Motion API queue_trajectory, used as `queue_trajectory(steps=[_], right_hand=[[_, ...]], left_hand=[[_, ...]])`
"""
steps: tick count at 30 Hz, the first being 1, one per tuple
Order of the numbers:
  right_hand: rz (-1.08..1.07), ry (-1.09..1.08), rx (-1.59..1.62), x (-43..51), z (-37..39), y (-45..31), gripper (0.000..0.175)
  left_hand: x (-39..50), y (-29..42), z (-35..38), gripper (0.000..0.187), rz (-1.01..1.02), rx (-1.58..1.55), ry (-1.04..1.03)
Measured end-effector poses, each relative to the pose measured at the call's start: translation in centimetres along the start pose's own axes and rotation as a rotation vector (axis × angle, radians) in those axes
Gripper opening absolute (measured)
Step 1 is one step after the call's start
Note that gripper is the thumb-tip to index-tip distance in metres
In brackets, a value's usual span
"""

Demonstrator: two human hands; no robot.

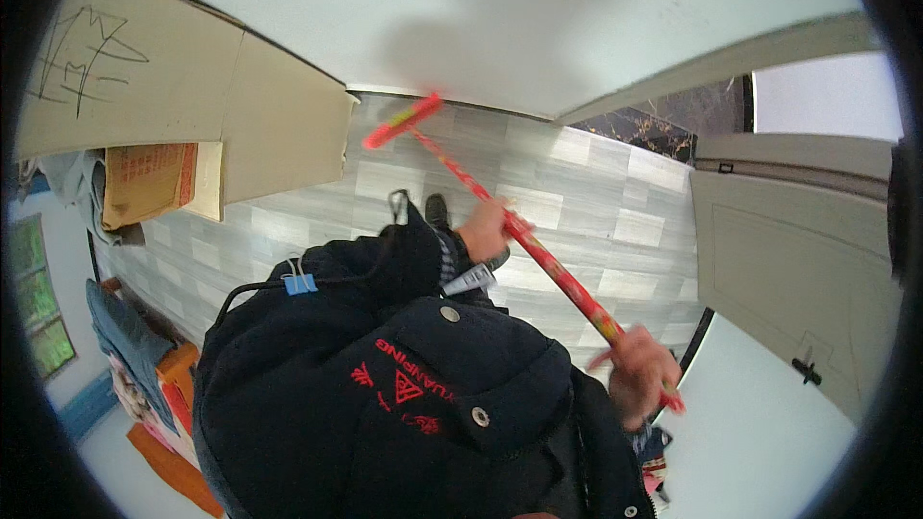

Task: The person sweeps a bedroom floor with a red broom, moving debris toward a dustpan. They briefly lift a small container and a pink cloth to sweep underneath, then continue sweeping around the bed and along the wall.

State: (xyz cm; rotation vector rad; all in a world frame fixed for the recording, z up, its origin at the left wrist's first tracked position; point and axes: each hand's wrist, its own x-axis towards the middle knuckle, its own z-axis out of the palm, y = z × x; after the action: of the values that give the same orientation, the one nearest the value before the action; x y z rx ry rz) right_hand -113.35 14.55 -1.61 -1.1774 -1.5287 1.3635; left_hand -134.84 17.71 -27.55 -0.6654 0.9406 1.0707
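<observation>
I hold a long red handle [555, 270] with a yellowish pattern, slanting from upper left to lower right. A narrow crosswise head [402, 121], red with a yellow-green stripe, sits at its far end. It looks like a broom or mop, but blur hides which. My left hand [484, 231] is closed around the middle of the handle. Near the handle's lower-right end, my right hand [640, 376] grips it. The head appears over the grey plank-patterned floor [533, 180], close to the wall base; whether it touches the floor I cannot tell.
A pale wall [505, 29] stands ahead. To the left is a tall beige panel [288, 115] with a cardboard box [148, 180] beside it. A bed-like frame with piled cloth [133, 346] lies farther left. A doorway with a panelled door [786, 267] is at right.
</observation>
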Motion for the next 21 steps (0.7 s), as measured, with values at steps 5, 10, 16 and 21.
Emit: queue_trajectory(steps=[5,10,16,21], right_hand=[[-0.022,0.138,0.3,1.0,1.3,5.5,0.031],[-0.099,0.317,0.274,-2.7,-1.7,3.6,0.034],[-0.106,0.445,0.125,-6.8,-3.2,0.3,0.04],[-0.212,0.456,0.282,-9.3,-4.8,-1.6,0.04]], left_hand=[[5.9,2.9,-2.1,0.021,0.325,0.403,-0.202],[8.7,-6.3,4.1,0.013,-0.041,0.196,-0.066],[6.4,-12.9,8.5,0.021,-0.255,0.318,-0.144],[2.5,-13.4,6.7,0.021,-0.289,0.251,-0.18]])
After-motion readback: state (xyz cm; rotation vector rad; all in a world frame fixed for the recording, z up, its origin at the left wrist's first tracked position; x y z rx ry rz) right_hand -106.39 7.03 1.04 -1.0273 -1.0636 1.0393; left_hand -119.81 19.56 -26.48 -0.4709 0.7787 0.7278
